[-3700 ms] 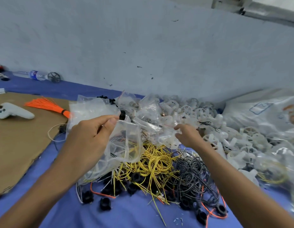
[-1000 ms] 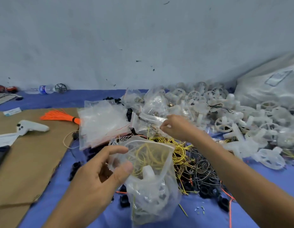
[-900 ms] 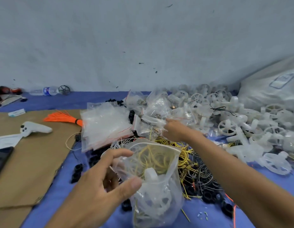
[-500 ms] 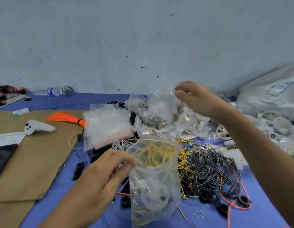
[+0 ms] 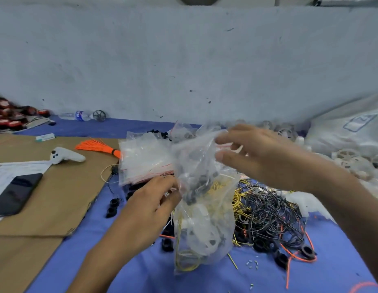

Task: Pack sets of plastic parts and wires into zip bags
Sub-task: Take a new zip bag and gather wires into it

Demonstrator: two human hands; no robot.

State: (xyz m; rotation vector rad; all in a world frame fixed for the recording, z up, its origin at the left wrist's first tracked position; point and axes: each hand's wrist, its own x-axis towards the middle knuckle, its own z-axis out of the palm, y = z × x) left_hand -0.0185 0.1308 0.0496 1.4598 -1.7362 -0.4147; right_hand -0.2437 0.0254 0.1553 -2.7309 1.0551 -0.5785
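Head view, single frame, some motion blur around the hands. The left hand (image 5: 150, 208) is low at centre, thumb and fingers closed on the left upper edge of a large clear zip bag (image 5: 205, 233), pinching the film just below its mouth. The bag stands upright on the blue cloth (image 5: 141, 271); inside show a white moulded plastic part and loops of thin yellow wire at the bottom. The right hand (image 5: 264, 159) is higher and to the right, fingers curled with a gap between thumb and forefinger, holding the top corner of a small clear plastic pouch (image 5: 194, 166) with dark pieces in it. The pouch hangs over the mouth of the zip bag, its lower end at or just inside the opening; blur hides how deep. Behind the left hand lies a stack of empty clear zip bags with red seal lines (image 5: 145, 159). To the right of the held bag: a tangle of yellow wires (image 5: 240, 196), then coiled black wires (image 5: 272, 212) with orange strands. Black plastic rings (image 5: 113, 206) are scattered at the edge of the brown cardboard sheet (image 5: 57, 204), which carries an orange wire bundle (image 5: 95, 145), a white handheld controller (image 5: 67, 156) and a black phone (image 5: 16, 193). White plastic wheels (image 5: 353, 159) are piled at far right.
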